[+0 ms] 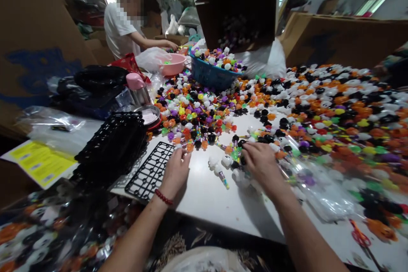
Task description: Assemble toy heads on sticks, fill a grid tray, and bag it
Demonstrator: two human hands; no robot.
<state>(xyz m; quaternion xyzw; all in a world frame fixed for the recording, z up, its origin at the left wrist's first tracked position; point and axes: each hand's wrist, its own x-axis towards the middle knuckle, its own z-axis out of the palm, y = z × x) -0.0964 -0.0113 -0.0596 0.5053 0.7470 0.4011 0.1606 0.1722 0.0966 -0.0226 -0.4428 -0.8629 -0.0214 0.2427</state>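
Note:
My left hand point(176, 171), with a red bead bracelet at the wrist, is over the right edge of a black plastic grid tray point(148, 174). Its fingers are curled, and what they hold, if anything, is hidden. My right hand point(262, 162) reaches into small topped pieces on the white table point(207, 197); its fingers are pressed together at a black piece point(242, 143). White-topped pieces point(215, 162) lie between my hands, one with a colourful stick point(224, 179). A large pile of coloured pieces point(197, 112) spreads beyond them.
Stacked black grids point(111, 144) and a yellow-white sheet point(43, 163) are at left. Behind stand a blue basket point(212, 74), a pink bowl point(174, 67) and a person point(123, 29) reaching over the table. Clear plastic bags point(328, 193) and red scissors point(361, 238) lie at right.

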